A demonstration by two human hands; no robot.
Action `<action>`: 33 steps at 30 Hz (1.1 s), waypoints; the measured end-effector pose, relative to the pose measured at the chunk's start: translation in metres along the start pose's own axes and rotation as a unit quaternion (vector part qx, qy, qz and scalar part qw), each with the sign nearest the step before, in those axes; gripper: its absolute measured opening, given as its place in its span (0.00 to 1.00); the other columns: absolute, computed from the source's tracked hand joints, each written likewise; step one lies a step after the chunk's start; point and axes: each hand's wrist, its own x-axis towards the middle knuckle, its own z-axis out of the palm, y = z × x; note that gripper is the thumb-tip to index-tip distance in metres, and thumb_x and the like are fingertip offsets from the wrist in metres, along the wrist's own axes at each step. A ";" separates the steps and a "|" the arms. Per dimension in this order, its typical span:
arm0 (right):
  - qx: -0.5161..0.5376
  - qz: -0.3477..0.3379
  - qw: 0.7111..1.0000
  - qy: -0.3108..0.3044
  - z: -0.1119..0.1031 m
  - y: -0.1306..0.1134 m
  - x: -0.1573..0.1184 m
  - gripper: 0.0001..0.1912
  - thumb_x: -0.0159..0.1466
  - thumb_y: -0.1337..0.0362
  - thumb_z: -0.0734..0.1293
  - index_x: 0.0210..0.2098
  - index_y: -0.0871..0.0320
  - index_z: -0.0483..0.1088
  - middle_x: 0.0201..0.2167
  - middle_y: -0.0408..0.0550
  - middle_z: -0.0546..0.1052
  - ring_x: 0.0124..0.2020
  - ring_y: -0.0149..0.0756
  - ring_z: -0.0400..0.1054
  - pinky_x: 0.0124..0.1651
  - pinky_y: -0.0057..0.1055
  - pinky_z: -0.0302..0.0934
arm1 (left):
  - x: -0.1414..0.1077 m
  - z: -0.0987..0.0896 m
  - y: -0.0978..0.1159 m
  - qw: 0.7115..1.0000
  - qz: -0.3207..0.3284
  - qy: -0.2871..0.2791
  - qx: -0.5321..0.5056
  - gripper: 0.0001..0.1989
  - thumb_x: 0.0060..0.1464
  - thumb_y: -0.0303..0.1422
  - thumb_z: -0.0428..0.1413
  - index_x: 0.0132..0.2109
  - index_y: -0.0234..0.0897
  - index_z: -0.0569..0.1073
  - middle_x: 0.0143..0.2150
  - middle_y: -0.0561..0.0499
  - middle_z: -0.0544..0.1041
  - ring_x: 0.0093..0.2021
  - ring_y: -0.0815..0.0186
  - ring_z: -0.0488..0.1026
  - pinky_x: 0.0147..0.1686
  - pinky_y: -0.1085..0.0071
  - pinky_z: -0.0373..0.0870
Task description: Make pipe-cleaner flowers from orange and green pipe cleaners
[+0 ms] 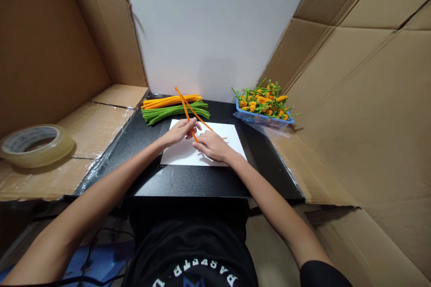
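Fingers point(199, 145) of the right hand point(214, 147) pinch the lower end of one orange fuzzy stem point(184, 106), while those of the left hand point(182, 133) close around the same strand a little higher, thumb pressed against it. The stem is bent double above the hands, its fold pointing up and away, and its other leg runs down behind the right hand, where I can't tell whether it is gripped. That loose-looking leg seems the likeliest trouble: a slack pinch could let it swing or spring out of line, and too hard a bend could leave a kink in the wrong spot. A short pale stick point(224, 138) shows just past the right hand; a careless sweep of the wrist might knock it. Beneath the hands lies a white sheet point(171, 157) on a glossy black worktop point(188, 181), with a tape roll point(43, 156) on cardboard to the left. Farther back, green stems point(175, 113) lie in a bundle before a bundle of orange stems point(161, 102), and a blue basket point(266, 119) heaped with orange-and-green pieces point(262, 100) stands at the right. Brown cardboard walls point(367, 112) flank the spot, and a plain white panel point(215, 22) closes the back.
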 end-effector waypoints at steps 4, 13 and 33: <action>0.015 0.004 1.000 -0.016 -0.001 0.001 -0.001 0.18 0.72 0.54 0.61 0.32 0.59 0.71 0.27 0.45 0.71 0.34 0.37 0.58 0.39 0.31 0.47 | -0.001 0.000 0.005 1.000 -0.008 -0.012 0.013 0.32 0.58 0.59 0.50 0.36 0.31 0.76 0.22 0.55 0.64 0.21 0.74 0.61 0.21 0.77 0.57; -0.004 -0.008 0.999 -0.033 -0.002 0.003 -0.002 0.17 0.72 0.55 0.61 0.33 0.59 0.73 0.29 0.47 0.73 0.35 0.37 0.59 0.39 0.32 0.47 | -0.002 -0.001 0.006 0.999 -0.016 -0.031 0.026 0.31 0.60 0.58 0.49 0.36 0.31 0.76 0.21 0.56 0.62 0.20 0.74 0.59 0.21 0.77 0.55; -0.097 -0.055 0.991 0.078 -0.002 -0.003 -0.002 0.20 0.68 0.50 0.65 0.30 0.60 0.74 0.27 0.51 0.76 0.34 0.40 0.63 0.41 0.34 0.55 | -0.004 0.006 0.003 0.965 -0.038 0.022 0.259 0.33 0.61 0.58 0.44 0.22 0.36 0.68 0.18 0.53 0.64 0.22 0.67 0.61 0.26 0.71 0.55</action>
